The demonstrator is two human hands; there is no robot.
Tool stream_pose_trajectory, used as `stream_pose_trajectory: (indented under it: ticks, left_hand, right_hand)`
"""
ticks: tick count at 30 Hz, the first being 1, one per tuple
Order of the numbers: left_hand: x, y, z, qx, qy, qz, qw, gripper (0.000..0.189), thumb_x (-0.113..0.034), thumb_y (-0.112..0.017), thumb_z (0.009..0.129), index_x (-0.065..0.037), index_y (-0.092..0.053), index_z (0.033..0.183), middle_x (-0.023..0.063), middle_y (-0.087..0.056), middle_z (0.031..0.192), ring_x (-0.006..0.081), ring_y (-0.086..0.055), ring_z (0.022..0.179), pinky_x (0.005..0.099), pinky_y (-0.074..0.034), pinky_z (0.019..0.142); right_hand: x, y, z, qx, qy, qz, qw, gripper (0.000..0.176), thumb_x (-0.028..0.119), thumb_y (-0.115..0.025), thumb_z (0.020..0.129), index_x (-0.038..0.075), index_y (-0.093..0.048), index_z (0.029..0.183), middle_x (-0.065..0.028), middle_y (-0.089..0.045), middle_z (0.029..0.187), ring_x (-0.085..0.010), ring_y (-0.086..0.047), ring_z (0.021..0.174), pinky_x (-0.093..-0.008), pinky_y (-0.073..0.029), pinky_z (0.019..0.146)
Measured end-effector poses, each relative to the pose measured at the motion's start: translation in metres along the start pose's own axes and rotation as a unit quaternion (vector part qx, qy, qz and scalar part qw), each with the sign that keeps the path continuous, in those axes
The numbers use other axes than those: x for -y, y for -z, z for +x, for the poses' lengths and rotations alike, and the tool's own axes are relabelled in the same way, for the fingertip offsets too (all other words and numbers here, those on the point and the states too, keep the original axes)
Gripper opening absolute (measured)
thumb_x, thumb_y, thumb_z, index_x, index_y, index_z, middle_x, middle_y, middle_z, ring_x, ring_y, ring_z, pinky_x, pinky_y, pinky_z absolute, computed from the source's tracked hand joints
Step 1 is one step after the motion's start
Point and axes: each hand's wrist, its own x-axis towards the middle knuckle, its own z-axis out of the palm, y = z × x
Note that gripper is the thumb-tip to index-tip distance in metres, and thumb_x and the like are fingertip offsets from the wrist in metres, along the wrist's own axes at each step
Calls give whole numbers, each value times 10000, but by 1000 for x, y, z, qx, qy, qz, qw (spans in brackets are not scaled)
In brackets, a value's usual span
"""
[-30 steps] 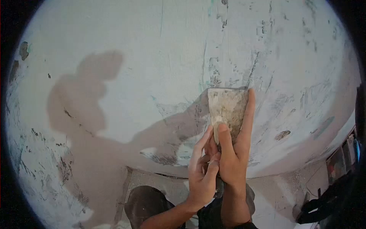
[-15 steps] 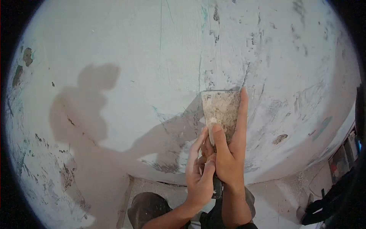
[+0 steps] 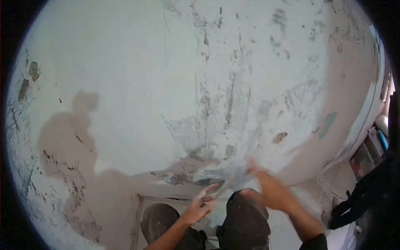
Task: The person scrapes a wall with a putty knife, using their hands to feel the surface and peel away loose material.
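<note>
A scarred, pale wall [image 3: 137,62] with grey smears and gouges fills the view. Low in front of it, my right hand [image 3: 273,193] is smeared by motion, its index finger pointing up at the wall. The wide putty knife [image 3: 227,183] shows as a faint blurred streak to the left of that hand, which grips it; the handle is hidden. My left hand [image 3: 201,207] is just left of the blade, palm turned inward, fingers loosely bent and apart, holding nothing.
My knees [image 3: 246,216] are bent close to the wall's foot. At the right, dark cloth [image 3: 366,198] hangs beside a bin of items [image 3: 364,160]. A chipped hole [image 3: 280,137] marks the wall right of centre.
The putty knife has come down from the wall and tilted left with my right hand, which has moved lower and right. My left hand has let go of it and dropped slightly. The view has shifted right.
</note>
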Motion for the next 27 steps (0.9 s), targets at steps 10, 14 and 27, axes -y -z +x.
stream_pose_trajectory:
  ticks: [10, 14, 27]
  left_hand:
    - [15, 11, -4, -112, -101, -5, 989, 423, -200, -481, 1016, -33, -441, 1403, -9, -497, 669, 77, -453, 484, 262, -373, 466]
    - [-24, 8, -12, -75, -131, 54, 987, 423, -255, -450, 1024, -8, -471, 1366, 16, -525, 665, 105, -488, 506, 272, -435, 482]
    - [-80, -16, -25, -172, -429, -220, 859, 326, -344, -349, 1021, -64, -506, 1080, 3, -381, 596, 93, -326, 407, 219, -273, 349]
  right_hand:
    - [-51, -138, -22, -151, -253, -172, 940, 697, 386, -479, 961, 23, -225, 1500, -231, -322, 1495, -387, -266, 1405, -531, -214, 1124]
    - [-18, -73, 15, -192, -85, -25, 977, 726, 354, -563, 928, 60, -230, 1503, -276, -348, 1447, -452, -314, 1349, -563, -249, 1097]
    - [57, 68, 22, -392, 242, -46, 887, 503, 336, -270, 1039, -29, -551, 1244, -164, -639, 1088, -266, -625, 987, -345, -474, 900]
